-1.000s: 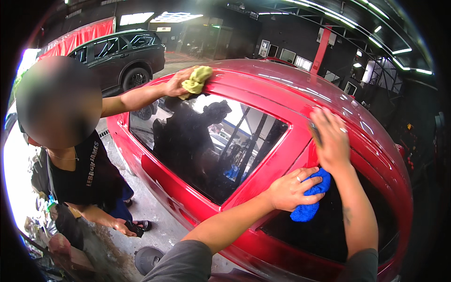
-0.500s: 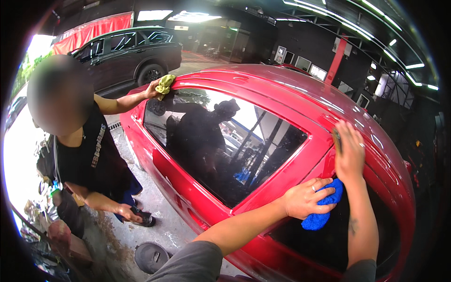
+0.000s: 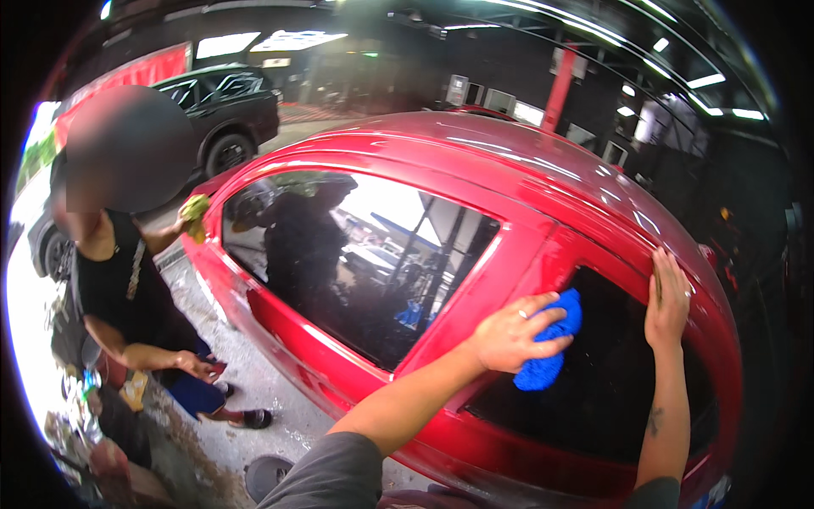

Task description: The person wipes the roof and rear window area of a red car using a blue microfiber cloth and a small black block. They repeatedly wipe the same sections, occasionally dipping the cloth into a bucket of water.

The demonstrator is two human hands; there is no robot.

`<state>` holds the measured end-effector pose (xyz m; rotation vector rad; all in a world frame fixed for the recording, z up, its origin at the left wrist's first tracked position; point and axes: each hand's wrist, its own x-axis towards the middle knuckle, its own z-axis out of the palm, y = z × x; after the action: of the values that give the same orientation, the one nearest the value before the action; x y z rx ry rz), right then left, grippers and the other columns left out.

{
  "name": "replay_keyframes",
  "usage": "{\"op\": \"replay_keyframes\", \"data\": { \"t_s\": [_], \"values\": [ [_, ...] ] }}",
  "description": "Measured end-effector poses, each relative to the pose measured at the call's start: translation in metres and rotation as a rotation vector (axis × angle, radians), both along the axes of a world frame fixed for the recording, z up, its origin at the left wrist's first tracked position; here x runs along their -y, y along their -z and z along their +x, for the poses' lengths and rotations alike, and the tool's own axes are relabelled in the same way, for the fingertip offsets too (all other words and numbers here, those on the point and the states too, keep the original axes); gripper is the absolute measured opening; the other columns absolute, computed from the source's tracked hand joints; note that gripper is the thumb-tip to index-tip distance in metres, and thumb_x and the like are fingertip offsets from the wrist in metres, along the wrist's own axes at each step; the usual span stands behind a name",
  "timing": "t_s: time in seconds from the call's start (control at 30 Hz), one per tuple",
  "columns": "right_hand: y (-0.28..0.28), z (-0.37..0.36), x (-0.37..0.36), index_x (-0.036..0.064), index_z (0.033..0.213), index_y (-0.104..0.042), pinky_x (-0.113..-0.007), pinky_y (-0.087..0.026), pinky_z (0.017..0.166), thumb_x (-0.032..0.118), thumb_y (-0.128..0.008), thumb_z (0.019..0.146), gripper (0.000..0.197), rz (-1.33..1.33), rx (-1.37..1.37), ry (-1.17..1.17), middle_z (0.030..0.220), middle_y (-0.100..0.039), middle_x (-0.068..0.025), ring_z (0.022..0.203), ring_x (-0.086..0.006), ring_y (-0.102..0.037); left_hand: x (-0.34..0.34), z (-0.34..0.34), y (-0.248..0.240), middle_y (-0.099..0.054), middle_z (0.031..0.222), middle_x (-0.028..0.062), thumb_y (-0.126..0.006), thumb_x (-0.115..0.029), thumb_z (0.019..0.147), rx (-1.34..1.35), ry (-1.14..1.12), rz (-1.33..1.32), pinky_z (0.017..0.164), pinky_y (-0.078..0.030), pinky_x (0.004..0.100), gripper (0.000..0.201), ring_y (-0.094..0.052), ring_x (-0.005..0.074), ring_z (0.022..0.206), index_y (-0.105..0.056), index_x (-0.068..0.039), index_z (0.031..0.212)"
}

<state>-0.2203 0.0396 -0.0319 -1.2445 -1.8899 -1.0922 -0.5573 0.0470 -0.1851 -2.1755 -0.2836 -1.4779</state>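
Observation:
My left hand is closed on a bunched blue microfiber cloth, over the rear side window of a red car. Farther right, my right hand lies against the red frame above that window, its fingers straight and together. A thin, dark-edged pad showed along this palm in the earlier view; the hand now hides it. A ring shows on each hand.
At the left a co-worker in a dark sleeveless top holds a yellow-green cloth against the car's front pillar area. A black vehicle stands behind. A dark round lid-like object is on the wet floor.
My right hand has slid right and down along the window frame. My left hand and the blue cloth have shifted left. The co-worker's cloth has moved down and forward along the car.

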Motion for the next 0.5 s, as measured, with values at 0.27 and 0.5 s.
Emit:
{"op": "replay_keyframes", "data": {
  "t_s": [0.27, 0.5],
  "values": [
    [0.004, -0.04, -0.023, 0.0066, 0.155, -0.065, -0.056, -0.036, 0.13, 0.022, -0.065, 0.108, 0.049, 0.062, -0.022, -0.085, 0.158, -0.066, -0.0158, 0.155, -0.0391, -0.054, 0.0, 0.009, 0.0, -0.065, 0.145, 0.0154, -0.088, -0.029, 0.074, -0.045, -0.089, 0.007, 0.107, -0.06, 0.0574, 0.061, -0.06, 0.0463, 0.143, -0.075, -0.027, 0.133],
    [-0.014, -0.204, -0.067, 0.0002, 0.145, -0.067, -0.056, -0.043, 0.124, 0.015, -0.067, 0.096, 0.051, 0.033, 0.053, -0.284, 0.152, -0.069, -0.0211, 0.147, -0.0393, -0.06, -0.004, 0.007, -0.002, -0.065, 0.144, 0.0166, -0.089, -0.031, 0.073, -0.071, -0.012, -0.041, 0.109, -0.058, 0.0593, 0.066, -0.061, 0.0482, 0.142, -0.074, -0.026, 0.137]
  ]
}}
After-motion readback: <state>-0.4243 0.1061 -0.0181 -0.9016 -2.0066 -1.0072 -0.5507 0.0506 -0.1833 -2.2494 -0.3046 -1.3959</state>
